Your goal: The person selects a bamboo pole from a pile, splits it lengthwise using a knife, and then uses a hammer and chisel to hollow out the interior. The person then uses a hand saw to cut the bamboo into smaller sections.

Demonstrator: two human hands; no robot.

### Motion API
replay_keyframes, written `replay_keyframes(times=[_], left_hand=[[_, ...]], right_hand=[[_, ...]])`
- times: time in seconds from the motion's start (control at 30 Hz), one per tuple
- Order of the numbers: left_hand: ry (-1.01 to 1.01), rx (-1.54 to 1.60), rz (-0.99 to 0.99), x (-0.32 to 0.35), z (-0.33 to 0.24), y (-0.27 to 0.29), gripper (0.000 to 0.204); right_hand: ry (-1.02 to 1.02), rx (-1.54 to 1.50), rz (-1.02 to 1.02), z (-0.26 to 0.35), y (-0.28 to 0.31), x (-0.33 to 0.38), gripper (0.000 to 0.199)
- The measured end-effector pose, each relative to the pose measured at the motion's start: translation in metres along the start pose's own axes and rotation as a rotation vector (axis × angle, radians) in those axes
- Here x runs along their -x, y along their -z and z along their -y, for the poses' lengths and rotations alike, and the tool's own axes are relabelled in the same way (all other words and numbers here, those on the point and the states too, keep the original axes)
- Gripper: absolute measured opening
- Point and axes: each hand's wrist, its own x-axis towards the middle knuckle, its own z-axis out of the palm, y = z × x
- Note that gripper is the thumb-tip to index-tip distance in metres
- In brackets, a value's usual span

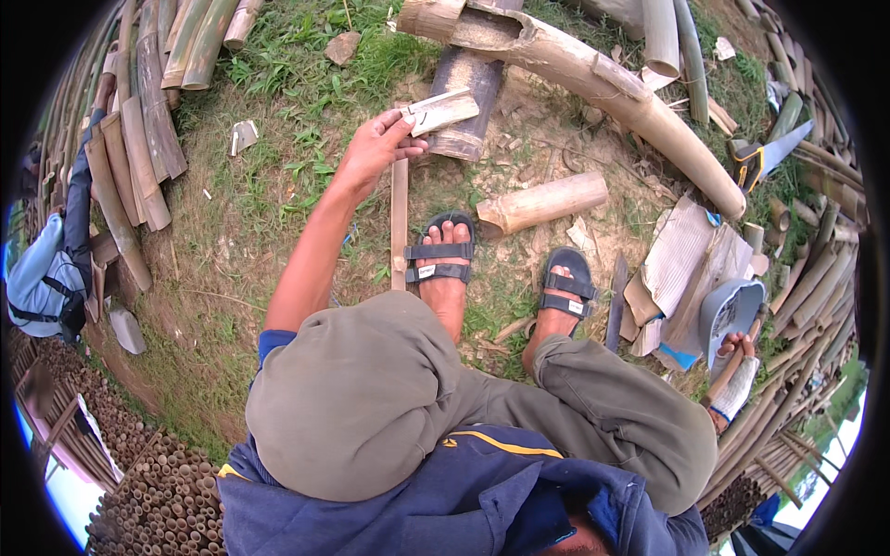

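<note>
Out ahead at the upper middle, my left hand (387, 137) is closed on a short split bamboo piece (447, 113), pale with a rough edge. The piece is held over a dark split bamboo slab (456, 144) lying on the ground. Far to the right, beside my knee, my right hand (737, 347) has its fingers wrapped round a wooden handle (723, 378); what it belongs to cannot be made out. A white covering is on that wrist. Behind these fingers sits a grey-blue curved plastic object (721, 310). Past my sandalled feet lies a short bamboo section (547, 202).
A thick bamboo pole (603, 79) with a cut opening crosses the upper right. A hand saw (779, 156) lies near stacked poles. Flattened cardboard (681, 255) and a dark flat strip (616, 301) lie by my right foot. Bamboo lengths (130, 139) line the left.
</note>
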Motion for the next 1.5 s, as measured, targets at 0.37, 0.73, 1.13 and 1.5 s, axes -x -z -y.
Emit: replay_keyframes(times=[0.37, 0.73, 1.13, 1.5], left_hand=[[-0.193, -0.161, -0.042, -0.024, -0.004, -0.004, 0.045], [-0.147, -0.092, -0.027, -0.028, -0.018, -0.012, 0.029], [-0.670, -0.765, -0.458, -0.017, 0.028, -0.060, 0.074], [-0.396, -0.712, -0.150, 0.022, -0.024, -0.049, 0.072]], right_hand=[[0.027, 0.676, 0.819, -0.019, -0.235, 0.086, 0.094], [-0.130, 0.691, 0.964, -0.126, -0.300, 0.110, 0.053], [0.030, 0.659, 1.006, -0.178, -0.330, 0.102, 0.055], [0.602, 0.755, 1.001, -0.190, -0.353, 0.097, 0.055]])
